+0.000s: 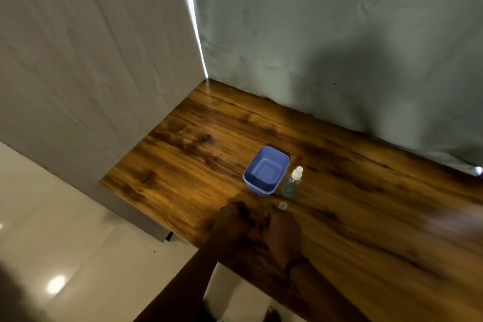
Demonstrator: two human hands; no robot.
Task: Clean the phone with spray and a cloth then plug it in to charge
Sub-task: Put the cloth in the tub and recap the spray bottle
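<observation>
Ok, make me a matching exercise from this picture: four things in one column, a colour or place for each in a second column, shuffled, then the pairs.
Things:
1. tub
2. spray bottle
3. table
4. small cap

Descriptions:
A. wood-grain brown
B. blue, open on top, nothing seen inside
C. lies just in front of the bottle, near the hands
D. upright, white nozzle, right beside the tub

Pairs: 1-B, 2-D, 3-A, 4-C
</observation>
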